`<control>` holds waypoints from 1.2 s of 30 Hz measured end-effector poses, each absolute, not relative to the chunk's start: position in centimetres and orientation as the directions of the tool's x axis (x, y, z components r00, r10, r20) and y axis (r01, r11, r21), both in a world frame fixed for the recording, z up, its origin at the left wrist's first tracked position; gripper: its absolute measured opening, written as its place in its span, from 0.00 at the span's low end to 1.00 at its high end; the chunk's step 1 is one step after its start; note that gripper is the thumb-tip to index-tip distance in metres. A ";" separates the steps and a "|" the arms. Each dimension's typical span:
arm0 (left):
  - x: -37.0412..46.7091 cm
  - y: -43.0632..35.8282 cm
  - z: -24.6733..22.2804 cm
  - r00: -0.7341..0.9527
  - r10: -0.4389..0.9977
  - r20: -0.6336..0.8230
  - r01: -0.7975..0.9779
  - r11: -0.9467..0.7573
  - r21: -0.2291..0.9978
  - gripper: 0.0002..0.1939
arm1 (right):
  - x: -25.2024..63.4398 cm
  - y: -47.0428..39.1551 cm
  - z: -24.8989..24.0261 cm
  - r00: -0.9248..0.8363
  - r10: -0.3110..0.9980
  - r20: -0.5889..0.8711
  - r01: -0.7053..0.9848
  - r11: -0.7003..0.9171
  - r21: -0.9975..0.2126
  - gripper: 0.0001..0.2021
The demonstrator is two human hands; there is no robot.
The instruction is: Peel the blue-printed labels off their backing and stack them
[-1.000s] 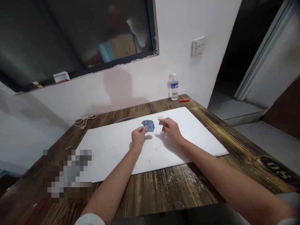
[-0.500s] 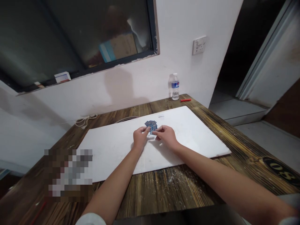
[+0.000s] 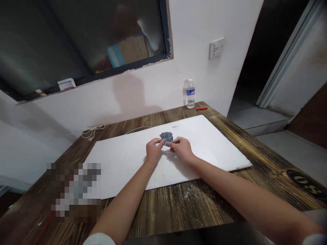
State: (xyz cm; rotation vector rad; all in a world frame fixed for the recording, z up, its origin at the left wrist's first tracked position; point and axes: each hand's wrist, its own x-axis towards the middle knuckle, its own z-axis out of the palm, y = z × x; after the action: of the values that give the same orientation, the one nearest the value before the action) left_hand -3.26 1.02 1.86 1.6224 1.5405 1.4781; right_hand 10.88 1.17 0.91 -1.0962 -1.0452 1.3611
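Observation:
A small fan of blue, dark-patterned cards [image 3: 167, 135] is held just above the white board [image 3: 122, 163]. My left hand [image 3: 154, 149] pinches the lower left of the fan between thumb and fingers. From the right, my right hand [image 3: 182, 147] grips its lower edge, with thumb and fingertips pressed together. The two hands nearly meet at the bottom of the cards. Fingers hide part of the lower cards.
On the wooden table [image 3: 163, 214], a water bottle [image 3: 190, 94] and a red stick-like object [image 3: 202, 108] stand and lie at the back. A pale cord [image 3: 92, 131] lies at the back left. A pixelated patch covers the left front.
The fan of cards has shifted slightly right and looks more evenly spread. The separate-looking card by my right fingers now sits closer to the others.

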 end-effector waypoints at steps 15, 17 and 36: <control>-3.0 0.6 2.2 -0.130 0.890 0.436 0.469 -0.333 0.818 0.11 | 10.5 1.1 0.7 -0.031 0.989 -0.142 -0.293 -0.145 -0.945 0.13; -3.0 0.6 2.2 -0.124 0.889 0.442 0.476 -0.337 0.812 0.11 | 10.5 1.1 0.8 -0.023 0.989 -0.144 -0.316 -0.144 -0.938 0.13; -3.6 1.5 0.8 -0.223 0.912 0.343 0.369 -0.247 0.896 0.15 | 10.5 1.5 0.3 -0.009 0.996 -0.091 -0.316 -0.089 -0.945 0.19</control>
State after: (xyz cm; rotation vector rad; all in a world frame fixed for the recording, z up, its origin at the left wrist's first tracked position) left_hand -3.56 1.52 0.83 1.5562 1.5269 1.4846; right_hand 10.45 1.47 0.34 -1.0343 -0.9198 1.4057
